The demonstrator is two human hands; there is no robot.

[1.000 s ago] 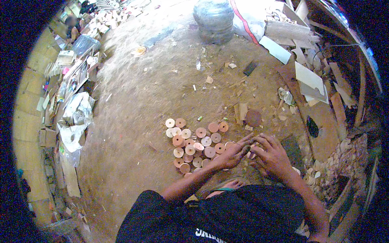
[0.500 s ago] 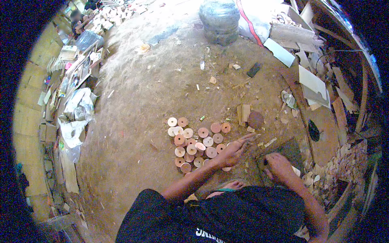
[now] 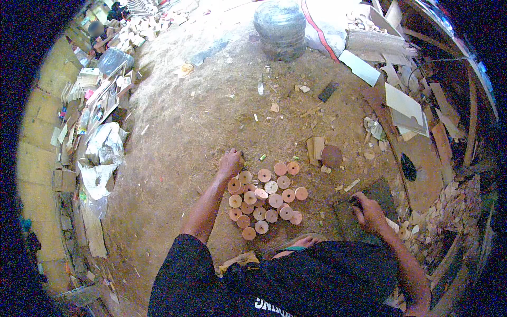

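Observation:
Several small round wooden discs with centre holes [image 3: 275,200] lie grouped on the dirt floor in front of me, some overlapping. My left hand [image 3: 231,163] is at the far left corner of the group, fingers curled down and closed. It covers the discs beneath it, and what it grips is hidden. To the right, my right hand [image 3: 369,213] is closed over a dark flat slab [image 3: 381,196]. A small dark thing [image 3: 354,200] shows at its fingertips, too small to name.
A brown round object [image 3: 331,156] sits beside wooden blocks [image 3: 316,150] beyond the slab. Wood chips [image 3: 435,214] pile up at right, near leaning boards [image 3: 406,110]. White plastic bags [image 3: 101,153] and scrap line the left wall. A large wrapped bundle [image 3: 280,31] stands ahead; a person [image 3: 99,37] sits far left.
My left hand has moved left, from above the right side of the discs to their far left corner, and its outstretched fingers have closed. My right hand has shifted only slightly.

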